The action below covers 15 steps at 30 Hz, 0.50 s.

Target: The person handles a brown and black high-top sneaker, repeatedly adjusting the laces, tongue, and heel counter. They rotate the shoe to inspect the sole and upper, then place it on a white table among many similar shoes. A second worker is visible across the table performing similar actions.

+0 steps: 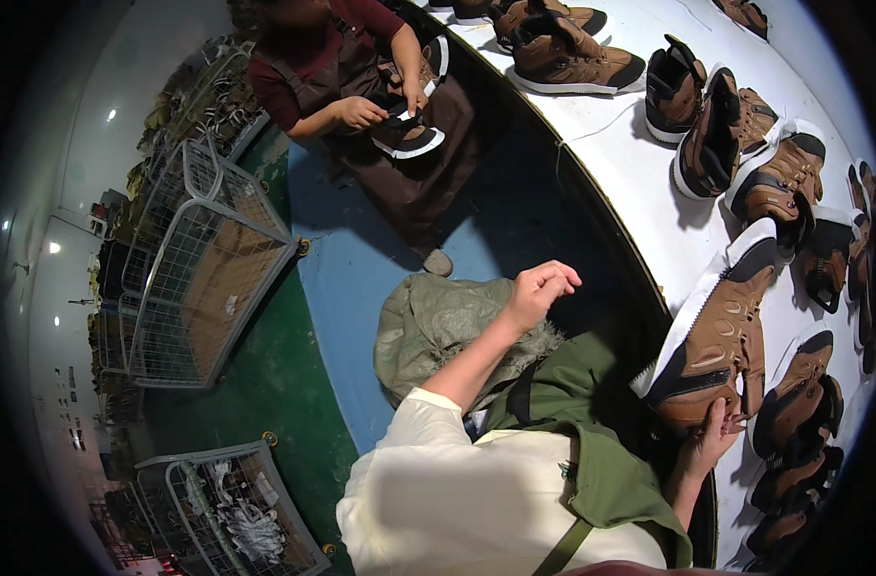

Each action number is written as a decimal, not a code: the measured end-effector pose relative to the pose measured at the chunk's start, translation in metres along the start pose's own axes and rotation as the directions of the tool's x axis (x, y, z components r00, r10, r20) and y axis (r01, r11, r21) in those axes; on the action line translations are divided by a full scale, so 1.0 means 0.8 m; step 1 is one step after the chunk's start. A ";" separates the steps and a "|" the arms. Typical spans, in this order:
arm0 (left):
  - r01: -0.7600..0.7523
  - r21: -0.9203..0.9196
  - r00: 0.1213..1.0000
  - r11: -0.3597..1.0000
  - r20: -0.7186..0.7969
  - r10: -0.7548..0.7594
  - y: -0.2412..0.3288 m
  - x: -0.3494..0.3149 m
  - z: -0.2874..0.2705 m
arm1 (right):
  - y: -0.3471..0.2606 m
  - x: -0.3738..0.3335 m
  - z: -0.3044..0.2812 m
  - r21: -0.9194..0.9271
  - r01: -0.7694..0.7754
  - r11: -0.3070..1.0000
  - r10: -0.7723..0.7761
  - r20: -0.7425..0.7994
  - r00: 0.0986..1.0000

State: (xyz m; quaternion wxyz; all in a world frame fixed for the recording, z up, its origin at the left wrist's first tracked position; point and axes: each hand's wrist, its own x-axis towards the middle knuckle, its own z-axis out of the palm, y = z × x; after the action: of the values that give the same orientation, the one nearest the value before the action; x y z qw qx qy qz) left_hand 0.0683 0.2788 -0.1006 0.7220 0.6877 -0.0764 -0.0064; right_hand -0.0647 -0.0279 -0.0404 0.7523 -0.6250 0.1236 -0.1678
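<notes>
My right hand (711,439) grips a brown boot (714,336) by its upper edge, near the front rim of the white table. The boot lies tilted, its white jagged-edged sole turned toward the left and its black trim showing. My left hand (544,291) is raised over the dark gap beside the table, above a grey-green sack (428,331). Its fingers are curled together; whatever they may pinch is too small to see. My green apron (620,480) covers my lap.
Several brown boots (572,62) stand and lie along the curved white table (601,178). Across from me a seated person in a dark apron works on another boot (406,144) with both hands. Wire-mesh carts (208,288) stand at left, one holding white bundles (251,523).
</notes>
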 end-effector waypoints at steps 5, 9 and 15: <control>-0.199 0.178 0.980 0.964 0.042 0.195 0.005 0.009 0.039 | -0.001 -0.005 -0.025 0.029 0.080 0.996 -0.077 -0.089 0.993; -0.408 0.135 0.912 0.903 0.100 0.397 0.015 0.018 0.075 | -0.022 -0.014 -0.020 -0.104 0.268 0.958 -0.286 -0.242 0.927; -0.098 -0.108 0.955 0.989 0.269 0.124 0.055 0.010 0.105 | -0.029 -0.012 -0.046 -0.377 0.325 0.867 -0.390 -0.109 0.914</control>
State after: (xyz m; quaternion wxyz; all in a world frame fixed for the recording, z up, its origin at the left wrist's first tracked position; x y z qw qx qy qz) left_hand 0.0619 0.1968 -0.0523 0.7351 0.6401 -0.2140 -0.0647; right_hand -0.0907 -0.0610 -0.0247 0.5697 -0.7430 0.1014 -0.3362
